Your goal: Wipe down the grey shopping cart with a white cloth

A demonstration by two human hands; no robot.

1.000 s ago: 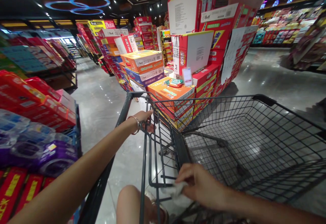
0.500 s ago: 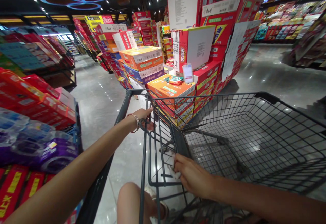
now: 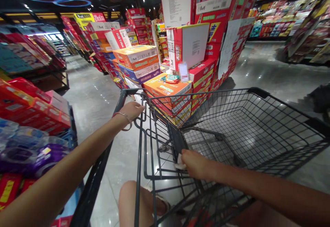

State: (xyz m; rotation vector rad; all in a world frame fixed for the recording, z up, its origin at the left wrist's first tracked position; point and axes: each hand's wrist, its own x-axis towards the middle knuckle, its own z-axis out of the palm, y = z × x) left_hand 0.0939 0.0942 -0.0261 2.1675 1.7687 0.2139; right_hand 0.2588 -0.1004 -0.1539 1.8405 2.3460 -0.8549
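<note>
A dark wire shopping cart (image 3: pixel 247 113) fills the middle and right of the view, its basket bare inside. My left hand (image 3: pixel 132 110), with bracelets at the wrist, is closed on the upper corner of the cart's back frame; its fingertips are partly hidden. Lower down, my right hand (image 3: pixel 195 164) is closed on a crumpled white wipe (image 3: pixel 180 162). That wipe is against the cart's wires beside a dark flat panel (image 3: pixel 176 139). A green and orange soft packet (image 3: pixel 170 79) lies on an orange carton (image 3: pixel 167 88) beyond the cart.
Stacked red cartons (image 3: pixel 206 72) stand just behind the cart. On the left, a shelf holds red boxes (image 3: pixel 38 108) and purple-wrapped bottles (image 3: pixel 43 154). The cart's thick handle (image 3: pixel 96 175) slants between it and my bent knee (image 3: pixel 130 199). A phone-like pale object (image 3: pixel 183 72) rests by the packet.
My right hand has moved the wipe slightly right along the cart's wires. My left hand has drawn back a little from the wire loops. The view has shifted slightly.
</note>
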